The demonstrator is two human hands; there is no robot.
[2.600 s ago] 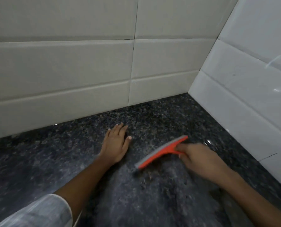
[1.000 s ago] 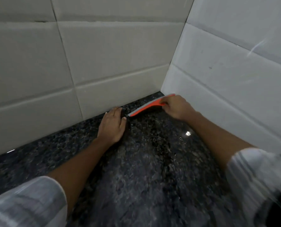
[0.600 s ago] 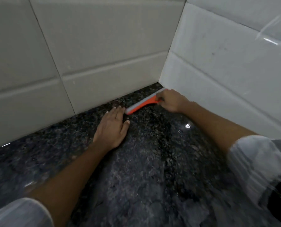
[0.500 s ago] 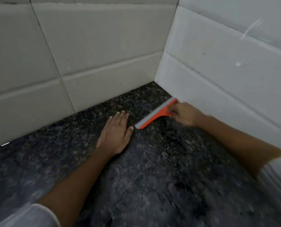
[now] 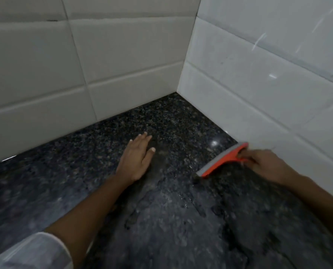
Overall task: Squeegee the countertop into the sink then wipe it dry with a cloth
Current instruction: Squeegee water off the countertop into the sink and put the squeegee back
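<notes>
While the left hand [image 5: 137,159] lies flat on the dark speckled countertop [image 5: 68,183], palm down with fingers straight and close together and the thumb angled out, the right hand [image 5: 268,165] is closed around the handle of an orange squeegee [image 5: 221,161] at about three o'clock from it. Its grey blade edge rests on the stone, running from seven o'clock at the near end to one o'clock at the far end, where the tip sits just beside the white tiled side wall [image 5: 258,78]. Wet streaks and a film of water show on the counter at six o'clock from the blade, toward the camera. A cream tiled back wall [image 5: 84,65] meets the side wall in the corner at twelve o'clock, well apart from both hands. A pale sleeve [image 5: 32,251] covers the left upper arm at the lower left; the right forearm is bare. Neither sink nor cloth is in view
</notes>
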